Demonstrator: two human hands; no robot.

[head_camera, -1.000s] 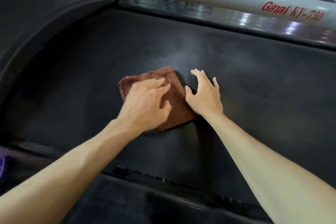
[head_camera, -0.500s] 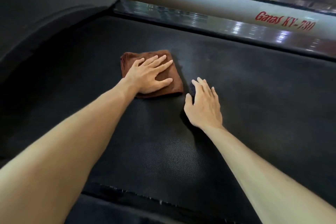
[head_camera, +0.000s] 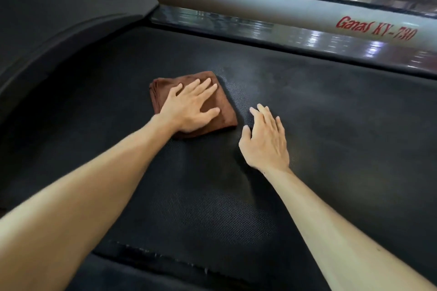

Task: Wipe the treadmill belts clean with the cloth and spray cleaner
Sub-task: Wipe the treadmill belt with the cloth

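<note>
The black textured treadmill belt (head_camera: pixel 331 130) fills most of the frame, its long axis running from lower left to upper right. Along the upper right lies the grey side rail (head_camera: pixel 272 10), lettered "Ganas KY-730" in red. Left of centre on the belt sits a folded brown cloth (head_camera: pixel 227 111), roughly square. The left hand (head_camera: pixel 190 107) presses flat on it, fingers straight. Just beside the cloth, the right hand (head_camera: pixel 266 140) rests flat on the belt, fingers extended, holding nothing.
</note>
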